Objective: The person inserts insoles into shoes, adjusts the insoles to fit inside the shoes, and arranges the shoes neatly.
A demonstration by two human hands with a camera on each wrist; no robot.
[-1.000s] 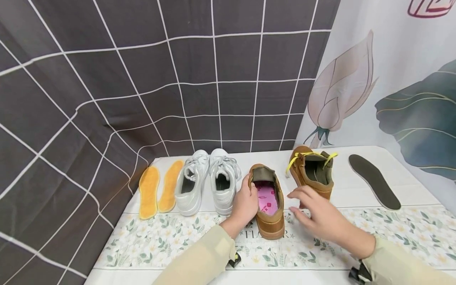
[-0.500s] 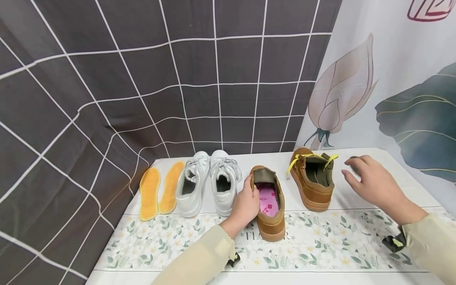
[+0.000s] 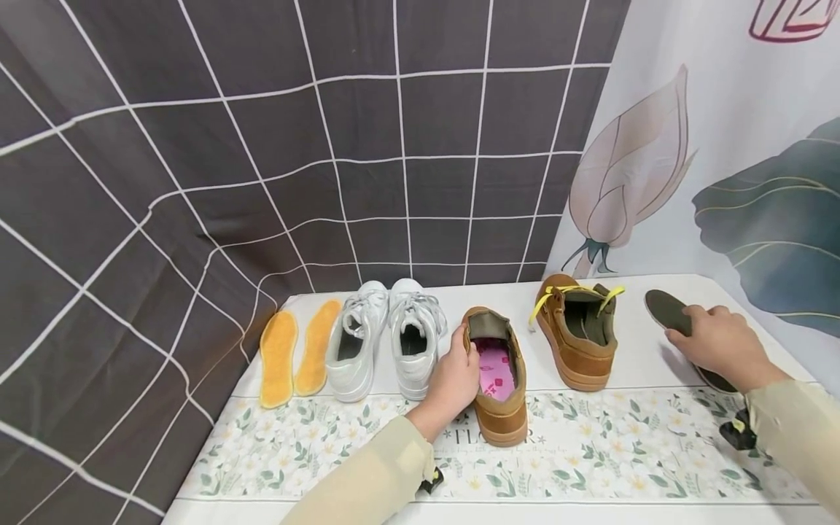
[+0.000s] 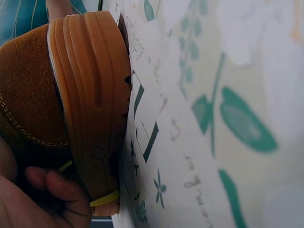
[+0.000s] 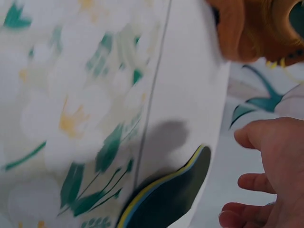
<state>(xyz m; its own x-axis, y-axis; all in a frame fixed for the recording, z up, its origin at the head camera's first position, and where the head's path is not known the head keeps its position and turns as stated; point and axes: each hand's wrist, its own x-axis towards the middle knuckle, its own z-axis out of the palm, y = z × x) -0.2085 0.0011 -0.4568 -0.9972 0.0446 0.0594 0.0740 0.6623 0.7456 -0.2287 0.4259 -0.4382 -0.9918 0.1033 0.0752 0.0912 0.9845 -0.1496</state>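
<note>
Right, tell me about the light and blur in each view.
Head: bright and mostly sharp, grid lines on the dark cloth bending, lens or folds I cannot tell. Left wrist: dimmer, the left hand partly shaded where it holds the brown shoe. Right wrist: dim too, the floral print soft, a dark shadow on the table beside the insole.

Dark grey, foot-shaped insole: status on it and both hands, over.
Left hand grips brown suede shoe with pink patterned insole. Right hand over dark grey insole, contact unclear. That insole lies on white tabletop, nothing seen blocking.
</note>
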